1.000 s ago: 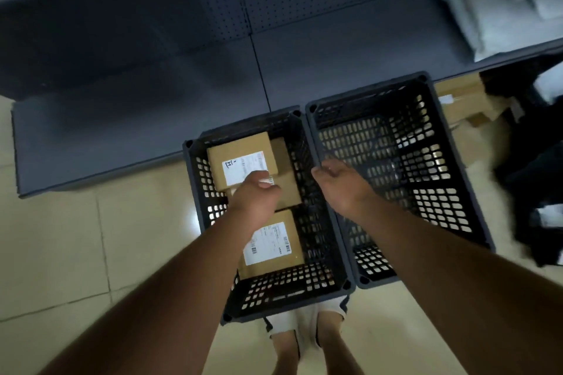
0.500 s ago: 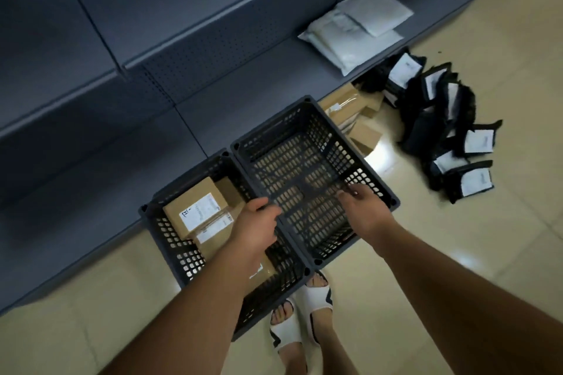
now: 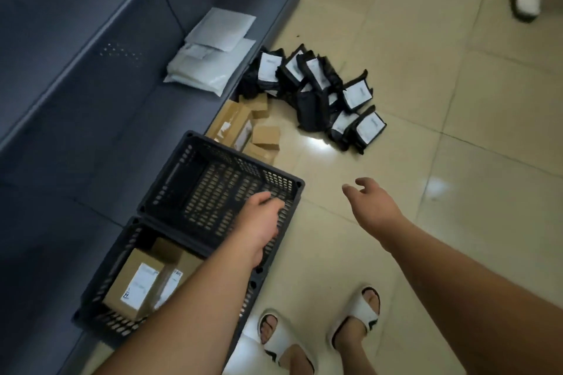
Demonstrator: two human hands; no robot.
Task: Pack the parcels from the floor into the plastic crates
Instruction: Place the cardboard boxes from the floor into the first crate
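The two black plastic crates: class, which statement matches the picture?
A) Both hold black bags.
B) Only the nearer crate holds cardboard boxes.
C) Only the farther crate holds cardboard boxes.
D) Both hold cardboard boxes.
B: the nearer crate holds labelled cardboard boxes, while the farther crate shows only its bare perforated floor.

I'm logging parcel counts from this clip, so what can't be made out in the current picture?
- Labels on the black mailer pile, head view: print too small and blurred.
- Boxes in the near crate: left forearm hides part, so no full count.
- Cardboard boxes behind the empty crate: its far rim cuts some off.
- Left hand: fingertips hidden past the knuckles; contact with the crate unclear.
- Right hand: open, empty.
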